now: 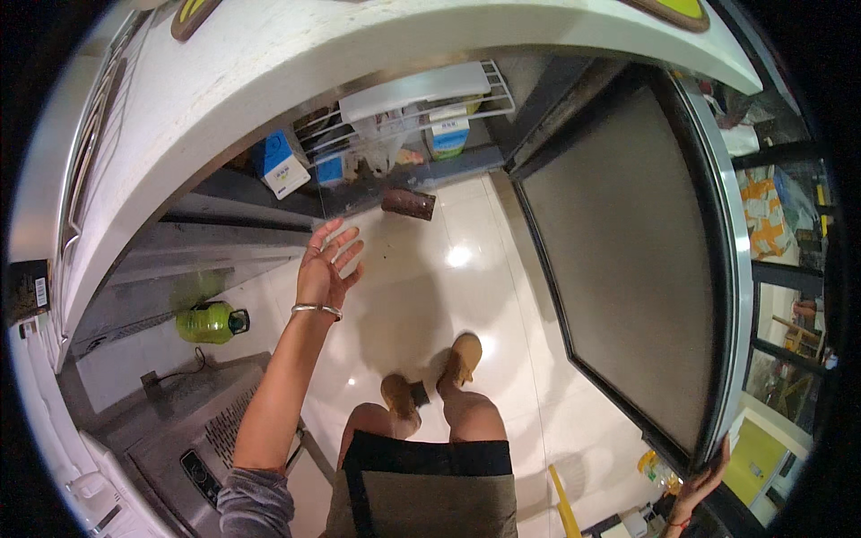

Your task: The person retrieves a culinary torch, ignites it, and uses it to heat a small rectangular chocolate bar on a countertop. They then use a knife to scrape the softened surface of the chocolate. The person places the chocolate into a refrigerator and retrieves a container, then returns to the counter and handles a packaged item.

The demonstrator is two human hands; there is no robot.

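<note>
My left hand (329,262) reaches forward under the white countertop (430,30), fingers apart and holding nothing, a metal bangle at the wrist. Just beyond it stands an open cabinet with a blue-and-white carton (286,168) at the left. A second blue-and-white carton (449,131) stands further right, behind a white wire rack (501,94). A dark brown cylindrical packet (408,204) shows in front of the cabinet base; whether it touches the floor cannot be told. At the lower right, my right hand (703,474) grips the edge of the swung-out cabinet door (619,255).
A green bottle (205,323) lies at the left, near a metal appliance with slots (232,417). My shoes (464,353) stand on the glossy tiled floor (484,289). The door fills much of the right side. A clear bottle with a yellow label (656,471) is near its lower corner.
</note>
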